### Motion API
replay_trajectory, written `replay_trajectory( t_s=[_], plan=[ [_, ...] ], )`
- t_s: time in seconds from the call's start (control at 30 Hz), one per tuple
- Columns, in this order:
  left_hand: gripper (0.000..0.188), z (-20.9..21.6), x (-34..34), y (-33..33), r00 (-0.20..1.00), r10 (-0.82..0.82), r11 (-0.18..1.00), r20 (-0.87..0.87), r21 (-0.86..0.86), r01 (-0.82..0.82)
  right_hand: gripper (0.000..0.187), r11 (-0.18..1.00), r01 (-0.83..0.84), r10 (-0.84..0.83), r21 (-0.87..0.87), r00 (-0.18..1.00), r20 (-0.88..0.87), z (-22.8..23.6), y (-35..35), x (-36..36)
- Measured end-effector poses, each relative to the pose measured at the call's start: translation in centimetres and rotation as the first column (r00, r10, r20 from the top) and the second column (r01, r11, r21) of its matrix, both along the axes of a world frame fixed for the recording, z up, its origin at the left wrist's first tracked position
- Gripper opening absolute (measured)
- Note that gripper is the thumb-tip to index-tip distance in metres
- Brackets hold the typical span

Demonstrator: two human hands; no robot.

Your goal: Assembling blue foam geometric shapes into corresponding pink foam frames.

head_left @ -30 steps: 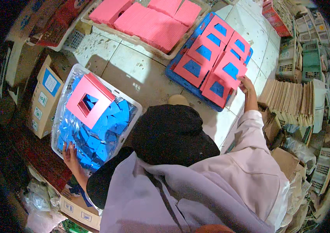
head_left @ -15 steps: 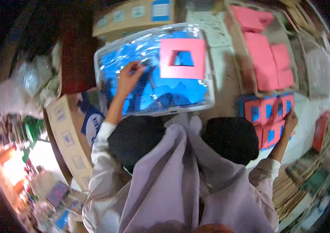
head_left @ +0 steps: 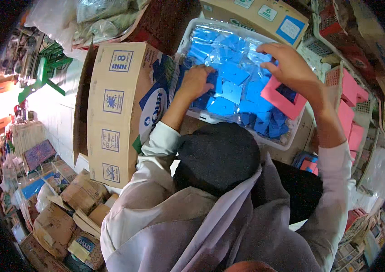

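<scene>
Blue pieces (head_left: 232, 92), too overlapped to count, fill one white tray (head_left: 281, 144); at least one pink frame (head_left: 275, 96) lies near its right edge. Left hand (head_left: 196, 83), by the left edge: fingers curled, grip indeterminable. Right hand (head_left: 288, 64), over the frame's far part: thumb and fingers parted. Left carton (head_left: 129, 90): four symbol panels; far carton (head_left: 253, 12): one blue-bordered label (head_left: 291, 28).

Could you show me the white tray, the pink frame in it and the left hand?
White tray (head_left: 275, 143): head view, near rim.
Pink frame (head_left: 279, 102): head view, lower-left border.
Left hand (head_left: 195, 83): head view, its back.
</scene>
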State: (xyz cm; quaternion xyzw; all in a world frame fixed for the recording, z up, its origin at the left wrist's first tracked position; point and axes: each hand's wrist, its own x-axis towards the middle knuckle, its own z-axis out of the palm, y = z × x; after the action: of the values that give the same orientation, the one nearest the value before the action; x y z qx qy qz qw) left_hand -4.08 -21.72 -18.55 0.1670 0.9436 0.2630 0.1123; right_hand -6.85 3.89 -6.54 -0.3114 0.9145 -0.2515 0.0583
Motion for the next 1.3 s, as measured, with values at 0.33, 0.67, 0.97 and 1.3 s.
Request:
replay_trajectory(
  t_s=[0.33, 0.67, 0.97, 1.3],
  plan=[
    [0.037, 1.9, -1.2, 1.4, 0.984, -0.066, 0.893, -0.164, 0.431, 0.132, 0.037, 0.975, 0.001, 0.036, -0.222, 0.986, 0.162, -5.3, -0.8, 0.8],
    [0.038, -1.8, -3.0, 12.1, 0.950, -0.168, 0.621, 0.264, 0.777, -0.107, 0.022, 0.914, 0.386, -0.277, -0.129, 0.822, 0.498, -4.4, 10.0, 0.7],
    [0.037, -3.2, -2.5, 14.5, 0.958, -0.109, 0.802, 0.267, 0.593, -0.074, 0.014, 0.684, 0.649, -0.325, -0.332, 0.679, 0.659, -9.7, 12.5, 4.9],
    [0.028, -1.6, -2.4, 13.6, 0.872, -0.256, 0.579, 0.418, 0.789, -0.208, 0.015, 0.625, 0.676, -0.258, -0.391, 0.651, 0.713, -9.8, 12.1, 5.4]
  ],
)
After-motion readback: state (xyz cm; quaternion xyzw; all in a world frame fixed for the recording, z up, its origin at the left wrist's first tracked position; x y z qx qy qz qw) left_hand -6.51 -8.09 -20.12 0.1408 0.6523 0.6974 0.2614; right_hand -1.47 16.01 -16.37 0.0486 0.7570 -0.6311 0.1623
